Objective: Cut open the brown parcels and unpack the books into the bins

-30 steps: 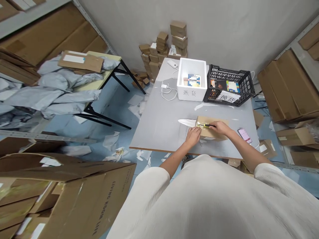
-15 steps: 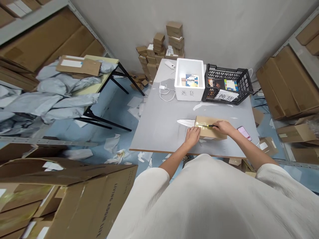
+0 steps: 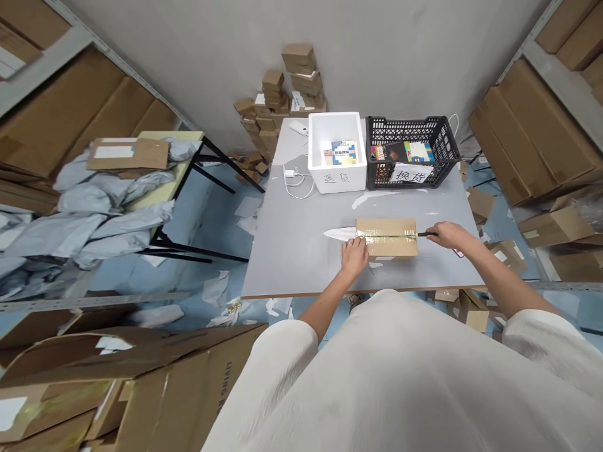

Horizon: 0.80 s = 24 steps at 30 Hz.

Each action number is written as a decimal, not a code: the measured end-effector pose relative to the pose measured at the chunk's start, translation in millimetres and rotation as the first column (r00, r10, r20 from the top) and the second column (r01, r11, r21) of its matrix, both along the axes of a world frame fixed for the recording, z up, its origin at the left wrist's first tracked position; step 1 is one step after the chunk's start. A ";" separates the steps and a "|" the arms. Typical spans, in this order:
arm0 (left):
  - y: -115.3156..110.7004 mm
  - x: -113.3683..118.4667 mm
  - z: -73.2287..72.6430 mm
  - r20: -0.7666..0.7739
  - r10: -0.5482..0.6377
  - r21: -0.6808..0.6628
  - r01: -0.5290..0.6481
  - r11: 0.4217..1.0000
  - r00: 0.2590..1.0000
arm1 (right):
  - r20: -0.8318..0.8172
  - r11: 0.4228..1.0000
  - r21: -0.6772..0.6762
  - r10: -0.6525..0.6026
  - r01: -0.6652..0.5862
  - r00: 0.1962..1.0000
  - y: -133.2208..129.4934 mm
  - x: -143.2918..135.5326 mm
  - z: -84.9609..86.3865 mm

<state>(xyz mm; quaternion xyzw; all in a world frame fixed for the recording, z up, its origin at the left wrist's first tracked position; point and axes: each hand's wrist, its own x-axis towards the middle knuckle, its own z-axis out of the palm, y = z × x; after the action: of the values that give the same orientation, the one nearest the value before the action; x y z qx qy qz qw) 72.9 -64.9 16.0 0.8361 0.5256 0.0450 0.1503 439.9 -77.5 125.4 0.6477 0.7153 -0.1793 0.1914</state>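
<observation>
A taped cardboard box (image 3: 393,247) lies on the grey table (image 3: 287,263), with a slit running along the shiny tape on its top. My left hand (image 3: 355,255) grips its left front corner, fingers bent over the edge. Just past the right end, my right hand (image 3: 448,235) is closed around a dark utility knife (image 3: 428,234), whose tip is at the box's right edge. Under my right forearm, a phone (image 3: 458,253) is mostly hidden.
A white foam box (image 3: 338,181) and a black plastic crate (image 3: 412,182), both with books inside, stand at the table's back. A white cable (image 3: 299,182) lies at left. Stacked cartons (image 3: 299,59) rise behind. A large open carton (image 3: 179,389) is at lower left; grey parcels (image 3: 113,201) cover another table.
My right hand has drawn the knife rightward along the box top to its right end, and a slit now shows in the tape. My left hand stays at the left front corner.
</observation>
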 end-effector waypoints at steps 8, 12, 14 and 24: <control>6.5 15.4 8.8 -0.091 0.040 -0.009 -0.041 0.999 0.995 | -0.049 0.998 -0.006 -0.057 0.057 0.997 -9.8 23.0 2.2; 11.8 21.1 12.7 -0.117 0.022 -0.028 -0.026 0.999 0.993 | -0.087 0.996 -0.027 -0.084 0.082 0.993 -9.5 32.6 0.8; 12.9 27.9 14.1 -0.081 -0.057 -0.046 0.053 0.998 0.995 | -0.143 0.995 -0.037 -0.097 0.093 0.985 -9.9 39.4 -1.2; 27.5 100.2 13.6 -0.053 -0.372 -0.166 0.360 0.918 0.927 | -0.405 0.982 0.000 -0.172 0.189 0.898 -22.2 51.1 -15.4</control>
<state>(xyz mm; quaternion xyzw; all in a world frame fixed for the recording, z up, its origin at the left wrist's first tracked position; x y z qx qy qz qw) 173.0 -37.4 29.6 0.9068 0.3677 -0.0593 0.1975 491.0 -99.7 110.1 0.6640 0.6796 -0.3116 0.0098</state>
